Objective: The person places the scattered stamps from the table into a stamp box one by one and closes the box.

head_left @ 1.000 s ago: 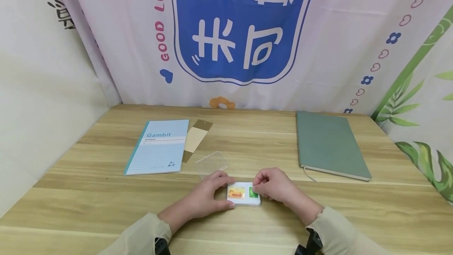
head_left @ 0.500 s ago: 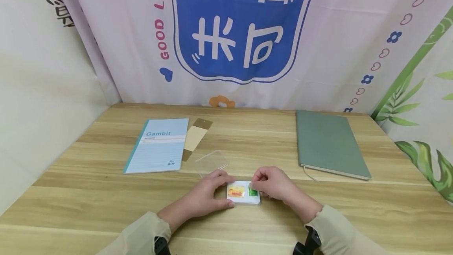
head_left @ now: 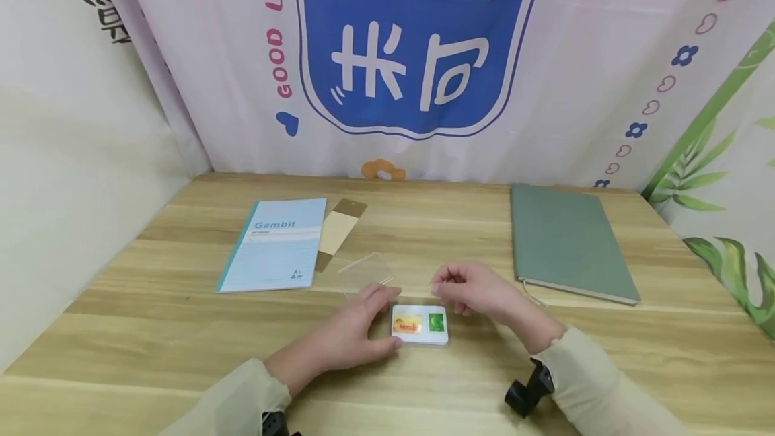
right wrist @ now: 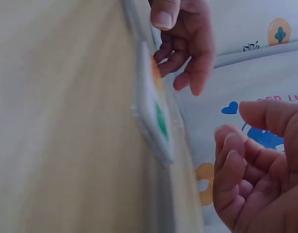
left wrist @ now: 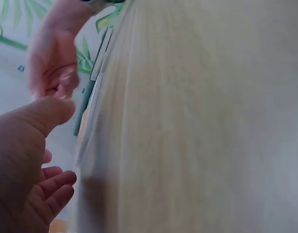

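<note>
A small flat white card-like case [head_left: 416, 338] lies on the table in the head view, an orange-yellow picture [head_left: 407, 323] at its left and a green picture [head_left: 436, 322] at its right. My left hand [head_left: 345, 335] rests at the case's left end, thumb near the lower corner and fingers spread beyond the upper one. Just above the right end of the case hovers my right hand [head_left: 478, 291], clear of it. In the right wrist view that hand's thumb [right wrist: 265, 112] stands apart from its bent fingers, with nothing visible between them. A clear plastic sheet or lid [head_left: 366, 268] lies behind the left hand.
A light blue notebook [head_left: 272, 247] lies at the left, partly over a brown and beige card strip [head_left: 337, 231]. The green book [head_left: 569, 241] with a ribbon is at the right. A printed curtain [head_left: 575, 86] hangs behind the table [head_left: 460, 382].
My right hand has lifted off the green picture and moved back from the case, so the whole green picture shows. The left hand stays at the case's left end.
</note>
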Action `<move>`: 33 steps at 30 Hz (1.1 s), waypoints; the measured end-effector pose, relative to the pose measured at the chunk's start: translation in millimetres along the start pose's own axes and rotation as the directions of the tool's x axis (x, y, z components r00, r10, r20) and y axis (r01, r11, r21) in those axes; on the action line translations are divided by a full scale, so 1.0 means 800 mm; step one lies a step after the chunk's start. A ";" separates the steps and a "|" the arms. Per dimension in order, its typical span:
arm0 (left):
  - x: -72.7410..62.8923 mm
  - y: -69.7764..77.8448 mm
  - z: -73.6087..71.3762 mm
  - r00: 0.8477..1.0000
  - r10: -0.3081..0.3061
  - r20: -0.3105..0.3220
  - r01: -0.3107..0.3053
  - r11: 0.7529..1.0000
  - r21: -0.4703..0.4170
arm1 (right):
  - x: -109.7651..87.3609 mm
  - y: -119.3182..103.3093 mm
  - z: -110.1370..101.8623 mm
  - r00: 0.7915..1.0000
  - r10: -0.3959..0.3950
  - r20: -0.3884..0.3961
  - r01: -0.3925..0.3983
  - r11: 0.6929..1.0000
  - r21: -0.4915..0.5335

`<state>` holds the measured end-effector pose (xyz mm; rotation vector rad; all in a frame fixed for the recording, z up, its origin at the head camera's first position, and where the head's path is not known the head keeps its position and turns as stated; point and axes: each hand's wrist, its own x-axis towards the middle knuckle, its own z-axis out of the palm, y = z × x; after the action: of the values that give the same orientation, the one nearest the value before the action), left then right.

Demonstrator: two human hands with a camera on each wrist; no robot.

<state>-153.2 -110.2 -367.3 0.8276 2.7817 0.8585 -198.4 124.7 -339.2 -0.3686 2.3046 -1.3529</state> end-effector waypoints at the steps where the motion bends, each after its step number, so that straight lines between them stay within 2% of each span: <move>1: -0.002 0.003 -0.004 1.000 -0.004 -0.015 0.004 1.000 0.018 | 0.003 -0.004 -0.002 1.000 -0.026 0.008 0.026 1.000 0.000; 5: -0.005 0.007 -0.019 0.996 -0.014 -0.093 0.023 0.995 0.095 | 0.018 -0.020 -0.007 0.994 -0.105 0.032 0.106 0.994 -0.034; 9: -0.005 0.001 -0.031 0.982 -0.028 -0.189 0.056 0.988 0.146 | 0.037 -0.033 -0.005 0.986 -0.157 0.061 0.162 0.983 -0.090; 13: -0.007 -0.009 -0.039 0.964 -0.087 -0.250 0.121 0.985 0.125 | 0.056 -0.040 0.000 0.981 -0.163 0.105 0.175 0.978 -0.117; 19: -0.005 -0.026 -0.046 0.946 -0.212 -0.245 0.229 0.973 0.040 | 0.083 -0.042 0.001 0.975 -0.135 0.175 0.173 0.959 -0.225; 28: -0.003 -0.046 -0.051 0.934 -0.291 -0.206 0.299 0.954 0.008 | 0.114 -0.041 0.000 0.966 -0.088 0.244 0.174 0.919 -0.354; 33: -0.001 -0.050 -0.052 0.925 -0.323 -0.200 0.334 0.942 0.022 | 0.126 -0.041 0.009 0.956 -0.100 0.276 0.215 0.880 -0.425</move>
<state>-182.2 -158.4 -354.7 0.2761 2.9999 0.8413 -282.0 59.0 -337.8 -0.8414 2.3928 -0.7622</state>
